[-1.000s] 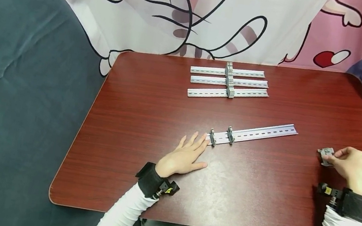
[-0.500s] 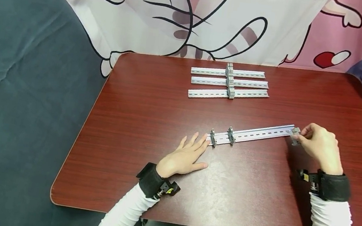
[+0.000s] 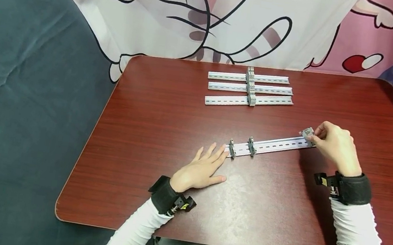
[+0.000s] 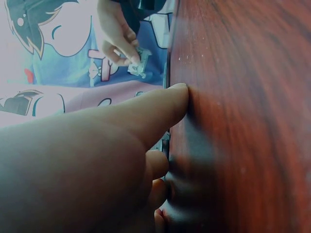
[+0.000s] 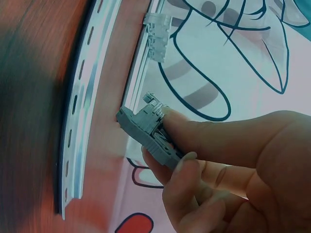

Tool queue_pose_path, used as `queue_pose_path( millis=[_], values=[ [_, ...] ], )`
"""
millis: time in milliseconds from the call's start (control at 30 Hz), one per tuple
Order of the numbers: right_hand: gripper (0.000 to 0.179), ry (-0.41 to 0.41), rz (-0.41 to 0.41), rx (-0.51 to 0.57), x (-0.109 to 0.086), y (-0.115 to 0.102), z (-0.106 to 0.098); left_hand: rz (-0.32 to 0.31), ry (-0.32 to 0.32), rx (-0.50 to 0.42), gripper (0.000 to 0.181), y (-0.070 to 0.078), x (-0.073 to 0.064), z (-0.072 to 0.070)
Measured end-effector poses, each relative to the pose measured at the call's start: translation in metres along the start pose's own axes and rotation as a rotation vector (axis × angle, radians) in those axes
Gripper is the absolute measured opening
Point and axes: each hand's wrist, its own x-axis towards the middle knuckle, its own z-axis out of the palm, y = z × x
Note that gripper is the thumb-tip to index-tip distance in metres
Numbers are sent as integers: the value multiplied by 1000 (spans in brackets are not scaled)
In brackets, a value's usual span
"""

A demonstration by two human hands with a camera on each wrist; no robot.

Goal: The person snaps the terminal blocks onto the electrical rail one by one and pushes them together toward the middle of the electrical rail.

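My right hand (image 3: pixel 337 148) pinches a grey terminal block (image 5: pixel 148 128) between thumb and fingers. In the head view it hangs over the right end of a slotted metal DIN rail (image 3: pixel 279 144); the right wrist view shows a gap between block and rail (image 5: pixel 86 102). Two more terminal blocks, one near the left end (image 3: pixel 232 148) and one slightly further right (image 3: pixel 251 146), sit across the rail. My left hand (image 3: pixel 197 171) lies on the table with fingers straight and spread, fingertips right at the rail's left end.
Toward the back edge of the brown table (image 3: pixel 143 132) lie three shorter DIN rails (image 3: pixel 223 100), parallel, with a row of terminal blocks (image 3: pixel 251 89) across their middles. A cartoon-print curtain (image 3: pixel 261 23) hangs behind the table.
My right hand has carried the terminal block leftward and away from the person, from the table's right side to over the rail's right end. The left hand and rail have stayed put.
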Motion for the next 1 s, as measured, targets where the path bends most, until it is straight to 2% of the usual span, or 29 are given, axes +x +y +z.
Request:
queue_pose_path(
  millis=[200,433,1000],
  values=[
    [21,-17,-12,-6,2,-2,3,5,5,-7,76,0,0,0],
    [18,-50,13,-28,3,-5,6,5,11,-9,76,-1,0,0],
    [17,-60,52,-67,2,-6,12,21,20,-10,75,-1,-1,1]
  ],
)
